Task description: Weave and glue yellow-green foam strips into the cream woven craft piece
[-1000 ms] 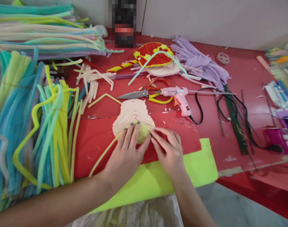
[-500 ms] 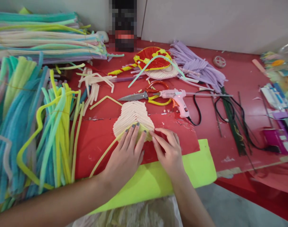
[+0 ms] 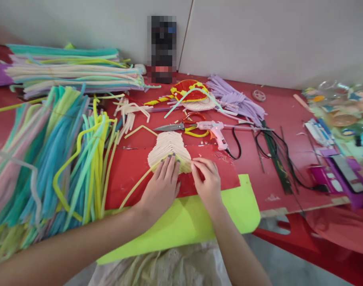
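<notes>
A cream panel of pipe cleaners [image 3: 169, 143], laid side by side in a chevron pattern, lies on the red sheet before me. Its lower part is pale yellow. My left hand [image 3: 163, 178] rests flat across this lower part, fingers stretched out. From under it a pale yellow pipe cleaner [image 3: 135, 186] trails to the lower left. At the panel's right edge my right hand [image 3: 207, 178] pinches thumb and forefinger together, apparently on the end of the yellow pipe cleaner; the fingertips hide most of it. Scissors [image 3: 172, 127] and a pink glue gun [image 3: 215, 129] lie just beyond the panel.
Bundles of coloured pipe cleaners [image 3: 56, 159] fill the left side, with another stack [image 3: 77, 71] behind. A red and yellow fan-shaped piece [image 3: 189, 90] and a lilac bundle [image 3: 238, 99] lie at the back. The glue gun's black cord [image 3: 236, 145] loops rightward. A lime-green sheet [image 3: 181, 222] overhangs the front edge.
The view has shifted, showing more of the table's left end and right side. Both hands stay at the panel's lower part in nearly the same pose.
</notes>
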{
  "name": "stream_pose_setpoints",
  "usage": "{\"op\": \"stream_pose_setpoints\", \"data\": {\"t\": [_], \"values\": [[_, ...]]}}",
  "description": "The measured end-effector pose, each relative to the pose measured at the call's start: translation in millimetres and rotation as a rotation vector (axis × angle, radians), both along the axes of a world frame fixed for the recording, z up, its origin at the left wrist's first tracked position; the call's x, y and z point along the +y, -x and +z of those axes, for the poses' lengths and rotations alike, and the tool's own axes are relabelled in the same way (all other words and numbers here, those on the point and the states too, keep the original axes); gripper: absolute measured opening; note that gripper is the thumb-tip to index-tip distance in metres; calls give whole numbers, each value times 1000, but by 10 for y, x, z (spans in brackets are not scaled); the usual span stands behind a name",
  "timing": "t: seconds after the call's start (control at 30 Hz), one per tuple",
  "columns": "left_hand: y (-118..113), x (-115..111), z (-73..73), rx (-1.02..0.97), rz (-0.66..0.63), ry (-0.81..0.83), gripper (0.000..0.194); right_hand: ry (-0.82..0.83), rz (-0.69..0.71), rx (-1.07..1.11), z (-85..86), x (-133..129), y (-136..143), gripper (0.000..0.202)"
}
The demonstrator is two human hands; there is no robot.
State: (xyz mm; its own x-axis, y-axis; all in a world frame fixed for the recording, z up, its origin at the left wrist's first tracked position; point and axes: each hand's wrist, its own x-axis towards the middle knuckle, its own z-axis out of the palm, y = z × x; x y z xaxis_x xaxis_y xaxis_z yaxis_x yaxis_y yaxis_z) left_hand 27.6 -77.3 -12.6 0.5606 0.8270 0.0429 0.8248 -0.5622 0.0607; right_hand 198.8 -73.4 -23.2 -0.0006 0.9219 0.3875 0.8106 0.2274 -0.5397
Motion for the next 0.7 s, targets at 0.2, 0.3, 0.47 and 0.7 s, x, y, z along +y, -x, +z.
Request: {"op": "stream_pose_setpoints", "data": {"t": [0.2, 0.3, 0.47, 0.7], "values": [[56, -106, 90, -59, 41, 24, 54, -31, -1, -78, 186, 336, 104, 23], [66, -180, 27, -100, 117, -11, 57, 54, -25, -107, 220, 589, 173, 21], [95, -208, -89, -192, 113, -13, 53, 302, -30, 188, 169, 843, 217, 21], [130, -149, -87, -473, 186, 37, 44, 314, 159, 461, 89, 888, 102, 38]]}}
